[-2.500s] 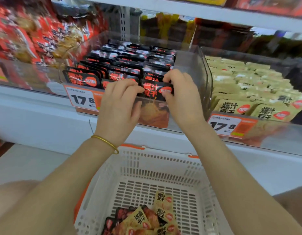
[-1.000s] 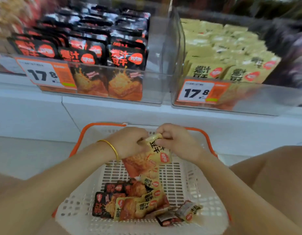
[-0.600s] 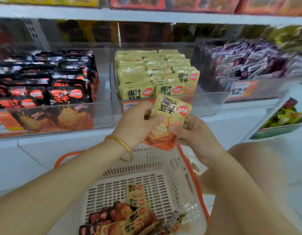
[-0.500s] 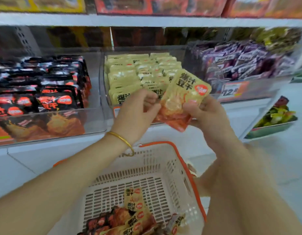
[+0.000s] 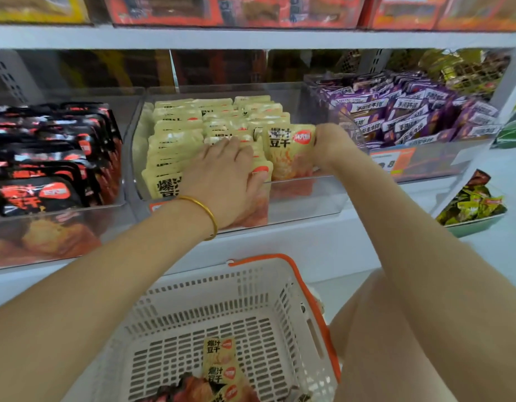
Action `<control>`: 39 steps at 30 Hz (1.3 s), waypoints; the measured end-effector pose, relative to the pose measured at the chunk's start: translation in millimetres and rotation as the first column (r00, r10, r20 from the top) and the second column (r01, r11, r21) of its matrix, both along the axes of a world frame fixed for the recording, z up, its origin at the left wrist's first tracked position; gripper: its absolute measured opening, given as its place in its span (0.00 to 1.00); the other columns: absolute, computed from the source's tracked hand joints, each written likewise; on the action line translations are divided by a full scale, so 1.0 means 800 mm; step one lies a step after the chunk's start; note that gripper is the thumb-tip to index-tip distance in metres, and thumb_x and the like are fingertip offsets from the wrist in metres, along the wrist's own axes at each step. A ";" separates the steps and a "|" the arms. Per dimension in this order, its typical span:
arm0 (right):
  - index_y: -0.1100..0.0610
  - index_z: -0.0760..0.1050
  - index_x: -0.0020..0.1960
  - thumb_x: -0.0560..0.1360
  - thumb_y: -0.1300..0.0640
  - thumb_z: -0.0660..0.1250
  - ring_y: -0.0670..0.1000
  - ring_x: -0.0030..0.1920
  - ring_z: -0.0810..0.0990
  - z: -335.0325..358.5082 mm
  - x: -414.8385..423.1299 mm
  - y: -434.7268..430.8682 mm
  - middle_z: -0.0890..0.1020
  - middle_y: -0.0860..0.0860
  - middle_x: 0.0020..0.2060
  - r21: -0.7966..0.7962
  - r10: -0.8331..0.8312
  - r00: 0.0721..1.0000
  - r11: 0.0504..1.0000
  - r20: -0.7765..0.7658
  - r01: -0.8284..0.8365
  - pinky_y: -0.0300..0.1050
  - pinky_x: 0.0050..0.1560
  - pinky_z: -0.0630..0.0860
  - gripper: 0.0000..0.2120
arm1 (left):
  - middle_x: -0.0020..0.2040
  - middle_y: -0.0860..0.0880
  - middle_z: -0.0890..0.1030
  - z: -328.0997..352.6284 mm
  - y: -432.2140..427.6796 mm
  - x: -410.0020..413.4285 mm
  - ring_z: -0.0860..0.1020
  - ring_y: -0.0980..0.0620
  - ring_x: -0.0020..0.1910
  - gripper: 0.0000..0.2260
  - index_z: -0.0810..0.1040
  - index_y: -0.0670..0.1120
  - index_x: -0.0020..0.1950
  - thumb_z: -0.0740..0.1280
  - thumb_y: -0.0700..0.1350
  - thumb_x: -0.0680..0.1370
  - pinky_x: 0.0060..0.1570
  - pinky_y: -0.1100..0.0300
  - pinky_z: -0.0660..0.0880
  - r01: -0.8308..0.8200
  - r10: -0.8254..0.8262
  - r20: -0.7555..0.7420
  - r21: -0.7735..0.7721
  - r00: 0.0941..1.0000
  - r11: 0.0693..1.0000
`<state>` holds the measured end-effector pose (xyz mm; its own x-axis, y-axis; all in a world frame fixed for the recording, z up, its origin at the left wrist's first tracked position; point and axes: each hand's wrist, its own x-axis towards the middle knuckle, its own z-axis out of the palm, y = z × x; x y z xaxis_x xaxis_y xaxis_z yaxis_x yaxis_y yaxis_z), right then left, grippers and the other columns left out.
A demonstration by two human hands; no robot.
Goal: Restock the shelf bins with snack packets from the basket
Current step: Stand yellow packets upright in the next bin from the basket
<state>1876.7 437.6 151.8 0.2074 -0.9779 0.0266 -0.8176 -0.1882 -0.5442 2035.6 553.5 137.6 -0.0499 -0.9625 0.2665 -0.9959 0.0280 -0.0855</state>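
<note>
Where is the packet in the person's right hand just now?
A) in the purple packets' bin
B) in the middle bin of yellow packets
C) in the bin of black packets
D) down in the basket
B: the right hand holds the yellow packet upright in the front right corner of the middle bin, beside the yellow rows the left hand rests on.
</note>
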 end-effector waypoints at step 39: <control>0.59 0.73 0.60 0.77 0.66 0.59 0.59 0.56 0.77 -0.443 0.104 0.265 0.78 0.58 0.57 0.724 0.806 0.456 0.564 -0.377 -0.399 0.50 0.52 0.75 0.13 | 0.67 0.46 0.70 -0.234 0.174 0.102 0.65 0.44 0.67 0.13 0.73 0.44 0.63 0.58 0.45 0.80 0.63 0.48 0.65 0.164 -0.125 -0.128 0.362 0.984 0.918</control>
